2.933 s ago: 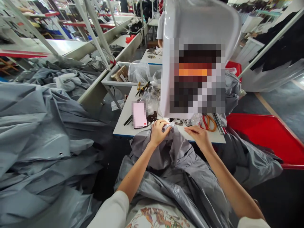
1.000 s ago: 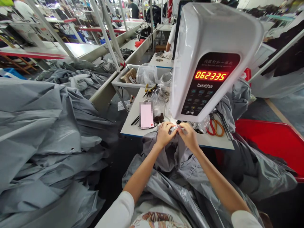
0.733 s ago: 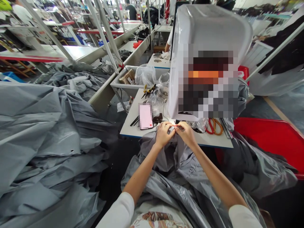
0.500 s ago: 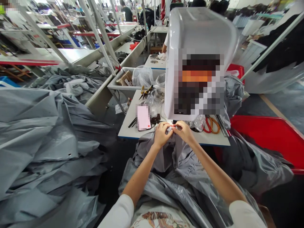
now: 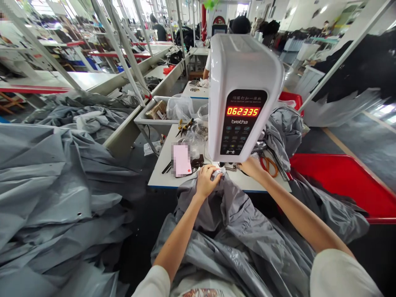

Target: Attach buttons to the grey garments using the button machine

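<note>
1 wrinkled grey fabric piece (image 5: 239,202) worked, top at front edge of white rectangular desk (image 5: 162,179), pinched by left grip (image 5: 206,181). 1 white boxy machine head (image 5: 244,66) partly hides right grip (image 5: 252,168); can't tell its hold.

On the button-sewing machine (image 5: 244,68), just right of centre in the frame, the black control panel (image 5: 253,128) bore the Chinese characters 伺服钉扣一体机 along its top, over a line too small to read. The lit display (image 5: 243,111) showed 062335, and the brand bretha stood beneath, above small key icons (image 5: 234,138)
</note>
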Motion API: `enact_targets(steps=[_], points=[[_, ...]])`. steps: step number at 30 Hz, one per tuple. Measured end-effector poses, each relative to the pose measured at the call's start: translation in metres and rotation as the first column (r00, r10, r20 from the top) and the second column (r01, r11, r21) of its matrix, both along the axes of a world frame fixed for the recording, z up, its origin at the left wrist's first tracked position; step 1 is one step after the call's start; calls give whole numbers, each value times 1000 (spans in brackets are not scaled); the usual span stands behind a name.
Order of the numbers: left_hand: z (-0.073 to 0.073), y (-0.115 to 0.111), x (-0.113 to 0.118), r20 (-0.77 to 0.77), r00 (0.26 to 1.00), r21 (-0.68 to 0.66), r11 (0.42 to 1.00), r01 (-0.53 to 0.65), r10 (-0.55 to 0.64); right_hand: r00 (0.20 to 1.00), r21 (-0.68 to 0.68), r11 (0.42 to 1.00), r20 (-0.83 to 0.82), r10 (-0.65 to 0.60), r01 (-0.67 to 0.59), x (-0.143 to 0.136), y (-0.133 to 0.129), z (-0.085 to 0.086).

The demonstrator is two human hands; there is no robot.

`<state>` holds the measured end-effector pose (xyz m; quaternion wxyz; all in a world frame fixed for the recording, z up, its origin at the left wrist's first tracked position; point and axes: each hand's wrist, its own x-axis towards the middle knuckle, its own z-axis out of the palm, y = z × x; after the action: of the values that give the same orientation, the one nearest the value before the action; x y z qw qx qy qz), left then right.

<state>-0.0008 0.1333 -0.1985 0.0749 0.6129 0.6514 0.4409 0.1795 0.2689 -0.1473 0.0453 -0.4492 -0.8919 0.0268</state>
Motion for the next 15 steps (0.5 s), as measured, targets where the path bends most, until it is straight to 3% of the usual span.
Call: enact_targets(steps=[7, 15], points=[[1, -1, 0, 3, 1000, -9, 1000, 2, -2, 996, 16, 999, 75, 37, -39, -3, -9, 3], [2, -1, 1, 0, 1000, -4, 1000, -3, 3, 998, 1, 998, 20, -61, 61, 2, -4, 3]])
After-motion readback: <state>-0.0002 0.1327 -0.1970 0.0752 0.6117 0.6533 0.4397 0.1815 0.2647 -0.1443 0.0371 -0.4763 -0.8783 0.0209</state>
